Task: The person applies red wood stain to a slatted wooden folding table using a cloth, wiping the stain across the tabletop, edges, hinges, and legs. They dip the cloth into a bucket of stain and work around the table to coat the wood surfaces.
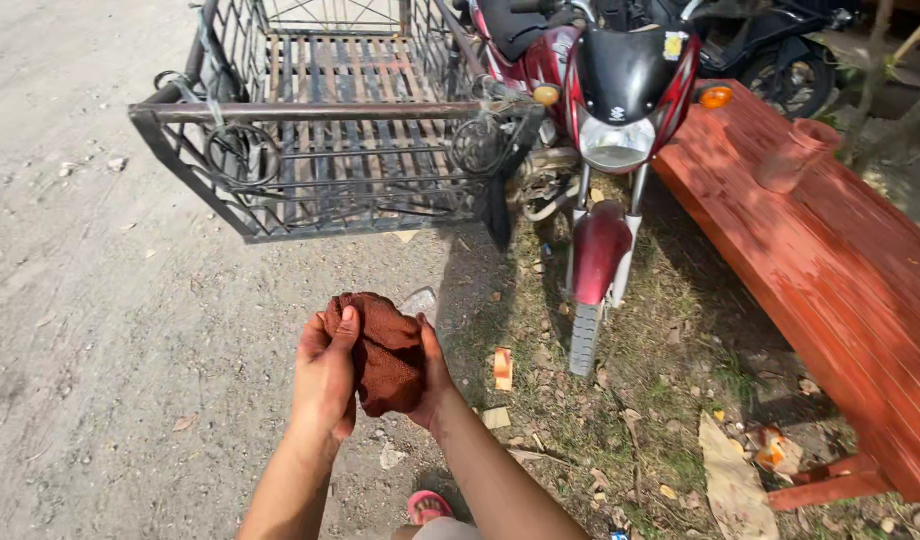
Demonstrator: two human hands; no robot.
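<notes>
Head view: 2 hands clasp 1 brown cloth near 1 motorcycle.

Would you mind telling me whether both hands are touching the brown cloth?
Touching. The head view shows the left hand wrapped over the brown cloth, thumb pressed on it, and the right hand cupping its other side.

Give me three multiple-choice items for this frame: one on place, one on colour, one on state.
1. Where is the metal sidecar cage?
A. left of the motorcycle
B. on the bench
C. behind the person

2. What colour is the cloth?
A. white
B. reddish-brown
C. blue

3. How is the cloth held?
A. lying on the ground
B. draped over the bench
C. bunched between both hands

Answers: 1 A, it stands left of the red motorcycle. 2 B, it looks rust-toned. 3 C, the left hand and right hand grip it together.
</notes>
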